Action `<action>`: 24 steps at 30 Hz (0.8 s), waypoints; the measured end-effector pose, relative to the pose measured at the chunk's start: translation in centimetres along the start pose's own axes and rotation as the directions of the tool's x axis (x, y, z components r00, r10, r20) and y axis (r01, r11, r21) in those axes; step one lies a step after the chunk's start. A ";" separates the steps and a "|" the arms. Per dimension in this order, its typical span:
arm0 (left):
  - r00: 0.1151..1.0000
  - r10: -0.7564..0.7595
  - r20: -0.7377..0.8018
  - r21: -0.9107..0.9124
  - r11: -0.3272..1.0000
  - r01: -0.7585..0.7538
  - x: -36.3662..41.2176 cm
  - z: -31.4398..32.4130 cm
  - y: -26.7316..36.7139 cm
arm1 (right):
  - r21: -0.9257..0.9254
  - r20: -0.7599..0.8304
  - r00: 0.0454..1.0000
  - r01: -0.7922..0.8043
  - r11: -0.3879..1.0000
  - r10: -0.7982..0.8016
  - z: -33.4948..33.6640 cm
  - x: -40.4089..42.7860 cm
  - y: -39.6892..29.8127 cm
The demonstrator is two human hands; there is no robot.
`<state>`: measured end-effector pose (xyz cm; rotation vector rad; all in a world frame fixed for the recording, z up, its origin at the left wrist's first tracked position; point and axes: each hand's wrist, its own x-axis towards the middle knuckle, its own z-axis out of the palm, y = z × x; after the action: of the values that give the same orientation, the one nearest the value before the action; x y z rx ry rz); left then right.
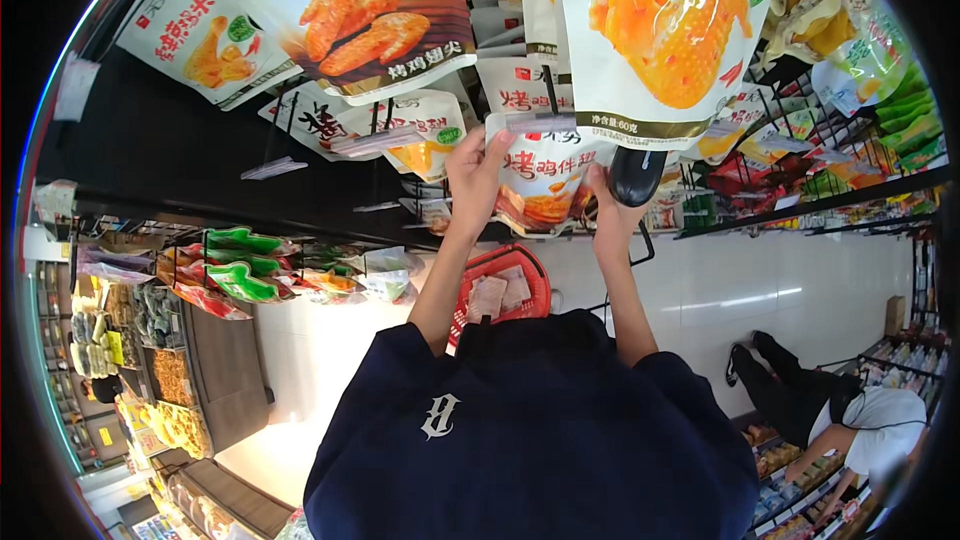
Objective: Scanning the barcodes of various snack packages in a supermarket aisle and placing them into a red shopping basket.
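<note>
A white snack pouch with pictured roast chicken wings [546, 184] hangs at the rack in front of me. My left hand [478, 165] grips its left edge, thumb on the front near the top corner. At the pouch's right edge is my right hand [611, 202], its thumb against the side; a black, rounded device [636, 176] covers part of this hand, and how it is held cannot be told. A larger pouch with an orange chicken wing [667, 52] hangs above the right hand. Another large pouch with grilled wing tips [367, 22] hangs at the upper left.
Metal hooks with clear plastic tag holders [379, 141] stick out around the hands. A red shopping basket [544, 281] holding packages is below, between my forearms. A person in a white top [885, 416] bends at shelves at the lower right. Bins of food [176, 382] stand at the left.
</note>
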<state>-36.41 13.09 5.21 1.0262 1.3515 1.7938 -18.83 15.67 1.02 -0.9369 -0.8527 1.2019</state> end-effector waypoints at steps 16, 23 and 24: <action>0.999 -0.031 0.031 -0.032 0.999 0.032 0.5 -1.3 -3.3 | -0.046 -0.131 0.991 0.005 0.999 -0.011 -0.3 1.4 2.8; 0.986 -0.014 0.165 -0.105 0.994 0.032 1.0 -2.5 -4.2 | -0.058 -0.111 0.992 0.056 0.997 -0.062 -0.1 1.6 3.1; 0.985 -0.014 0.169 -0.106 0.994 0.033 1.2 -2.3 -4.0 | -0.051 -0.147 0.987 0.060 0.997 -0.067 0.1 1.4 3.0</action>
<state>-38.75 14.08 1.17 1.0728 1.1472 1.7021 -19.80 17.42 -1.67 -1.0167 -0.7883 1.0480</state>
